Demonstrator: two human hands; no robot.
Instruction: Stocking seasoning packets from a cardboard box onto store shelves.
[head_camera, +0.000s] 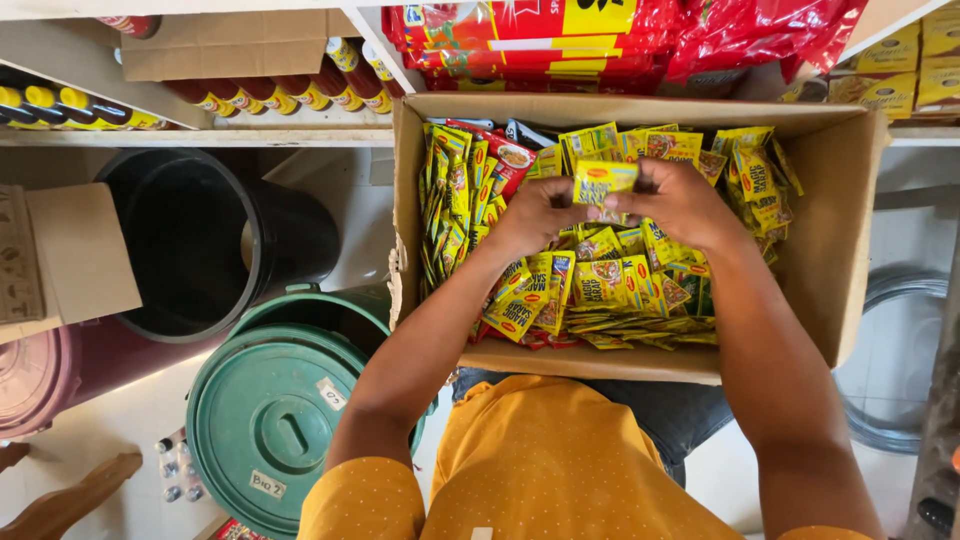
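Both hands meet over an open brown cardboard box (845, 230) resting on the lap: left hand (535, 215) and right hand (680, 205) together pinch one small yellow foil sachet (603, 180) by its edges, above a heap of like yellow and red sachets (600, 285). Risk, as judged: pulling apart may tear the sachet; the tilted box could slide toward the green lidded bin (270, 420).

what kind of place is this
Probably a small grocery shop or its stockroom. Both hands, left hand and right hand, sort yellow sachets in a cardboard box, below shelves of sauce bottles and red packets.
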